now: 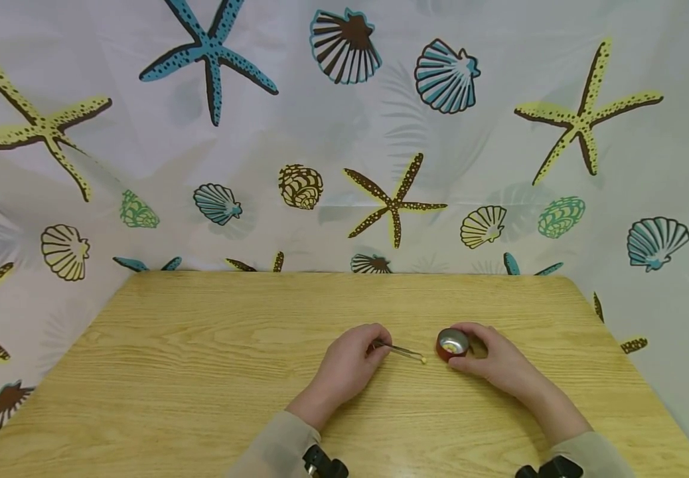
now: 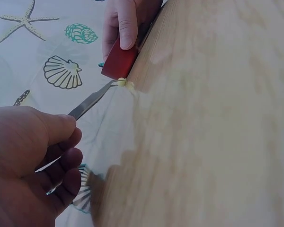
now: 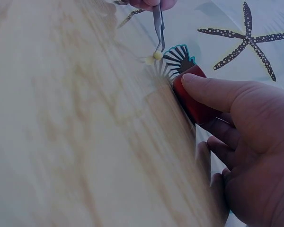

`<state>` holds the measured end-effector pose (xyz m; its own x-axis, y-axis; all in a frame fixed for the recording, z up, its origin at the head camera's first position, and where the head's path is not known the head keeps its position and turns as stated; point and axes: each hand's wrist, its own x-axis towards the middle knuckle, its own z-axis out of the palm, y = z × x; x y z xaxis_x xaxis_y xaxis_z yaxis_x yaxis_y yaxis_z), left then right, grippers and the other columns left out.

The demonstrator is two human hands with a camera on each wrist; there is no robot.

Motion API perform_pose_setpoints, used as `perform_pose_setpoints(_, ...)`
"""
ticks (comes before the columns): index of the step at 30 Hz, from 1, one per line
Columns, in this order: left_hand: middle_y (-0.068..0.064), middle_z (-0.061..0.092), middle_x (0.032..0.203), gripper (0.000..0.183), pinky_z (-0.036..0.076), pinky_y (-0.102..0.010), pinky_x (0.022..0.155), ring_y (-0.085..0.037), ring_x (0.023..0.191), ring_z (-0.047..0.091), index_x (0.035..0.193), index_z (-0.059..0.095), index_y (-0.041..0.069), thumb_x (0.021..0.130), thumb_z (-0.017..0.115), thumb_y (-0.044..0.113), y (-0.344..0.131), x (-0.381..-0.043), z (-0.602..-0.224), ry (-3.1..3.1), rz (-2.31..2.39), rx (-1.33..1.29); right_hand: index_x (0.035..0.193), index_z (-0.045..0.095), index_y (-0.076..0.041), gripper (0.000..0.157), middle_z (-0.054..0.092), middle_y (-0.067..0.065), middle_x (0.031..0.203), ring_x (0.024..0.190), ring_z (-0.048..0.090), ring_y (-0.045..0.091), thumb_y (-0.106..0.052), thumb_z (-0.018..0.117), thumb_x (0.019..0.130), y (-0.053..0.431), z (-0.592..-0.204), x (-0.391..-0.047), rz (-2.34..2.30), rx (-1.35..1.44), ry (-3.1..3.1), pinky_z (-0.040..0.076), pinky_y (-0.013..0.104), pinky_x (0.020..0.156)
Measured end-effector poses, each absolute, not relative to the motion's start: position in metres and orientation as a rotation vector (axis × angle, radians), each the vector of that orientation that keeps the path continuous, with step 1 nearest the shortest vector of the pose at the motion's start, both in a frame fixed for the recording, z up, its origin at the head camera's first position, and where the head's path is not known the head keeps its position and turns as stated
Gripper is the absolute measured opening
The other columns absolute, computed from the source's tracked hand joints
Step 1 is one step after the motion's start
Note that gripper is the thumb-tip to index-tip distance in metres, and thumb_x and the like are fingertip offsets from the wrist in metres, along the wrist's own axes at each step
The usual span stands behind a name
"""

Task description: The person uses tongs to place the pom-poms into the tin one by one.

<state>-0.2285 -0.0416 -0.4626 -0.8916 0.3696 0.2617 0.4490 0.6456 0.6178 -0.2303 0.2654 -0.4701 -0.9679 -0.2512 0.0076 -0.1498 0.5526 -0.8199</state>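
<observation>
My left hand (image 1: 353, 362) pinches metal tweezers (image 1: 401, 349) whose bent tips point right. Between the tips is a small round yellow bead (image 1: 423, 360), close to the table surface; the left wrist view also shows the tweezers (image 2: 92, 101) and the bead (image 2: 122, 82). My right hand (image 1: 496, 358) grips a small round red tin (image 1: 443, 350), thumb and fingers on its sides. The tin's open top faces up, and some yellowish bits (image 1: 452, 348) lie on its silvery bottom. A short gap separates the bead from the tin in the head view.
Both hands are over a light wooden table (image 1: 201, 372). Behind it hangs a pale cloth (image 1: 261, 133) printed with starfish and shells, which also runs along the table's left and right sides. Dark camera mounts (image 1: 323, 463) sit on the wrists.
</observation>
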Motion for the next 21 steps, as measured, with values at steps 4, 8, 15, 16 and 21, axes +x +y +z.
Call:
perform_pose_setpoints(4,0.004,0.074,0.106,0.005,0.057,-0.039,0.083,-0.012,0.091,0.065,0.109,0.075,0.017,0.108,0.073,0.012,-0.0413,-0.2283,-0.463,-2.742,-1.06,-0.694,0.151,0.063,-0.01,0.064,0.061,0.016,0.15,0.15,0.045,0.043,-0.033,0.089,0.097,0.2651,-0.4703,-0.2302,-1.398,-0.339,2.662,0.03,0.068,0.124)
perform_pose_setpoints(8,0.005,0.074,0.106,0.006,0.057,-0.038,0.083,-0.011,0.091,0.065,0.109,0.075,0.018,0.109,0.073,0.013,-0.0409,-0.2275,-0.4629,-2.745,-1.061,-0.693,0.151,0.062,-0.01,0.064,0.06,0.017,0.152,0.152,0.043,0.044,-0.033,0.089,0.097,0.265,-0.4703,-0.2301,-1.413,-0.338,2.643,0.028,0.069,0.124)
perform_pose_setpoints(15,0.004,0.073,0.105,0.006,0.056,-0.038,0.082,-0.012,0.09,0.064,0.11,0.075,0.018,0.108,0.073,0.012,-0.04,-0.2265,-0.4606,-2.743,-1.065,-0.68,0.151,0.063,-0.011,0.064,0.06,0.016,0.151,0.151,0.044,0.043,-0.032,0.089,0.097,0.2649,-0.4698,-0.2299,-1.42,-0.335,2.641,0.029,0.069,0.124)
perform_pose_setpoints(16,0.004,0.073,0.105,0.006,0.056,-0.038,0.081,-0.012,0.09,0.064,0.11,0.075,0.018,0.108,0.073,0.012,-0.0401,-0.2264,-0.4601,-2.741,-1.065,-0.678,0.151,0.063,-0.011,0.064,0.06,0.016,0.151,0.151,0.044,0.043,-0.032,0.089,0.097,0.265,-0.4698,-0.2299,-1.422,-0.335,2.64,0.029,0.069,0.124)
perform_pose_setpoints(21,0.005,0.072,0.105,0.006,0.056,-0.037,0.081,-0.012,0.09,0.063,0.112,0.074,0.018,0.109,0.073,0.014,-0.0405,-0.2255,-0.4563,-2.73,-1.082,-0.642,0.151,0.062,-0.01,0.064,0.06,0.017,0.152,0.152,0.043,0.043,-0.031,0.089,0.097,0.2654,-0.4706,-0.2303,-1.433,-0.34,2.631,0.028,0.069,0.124)
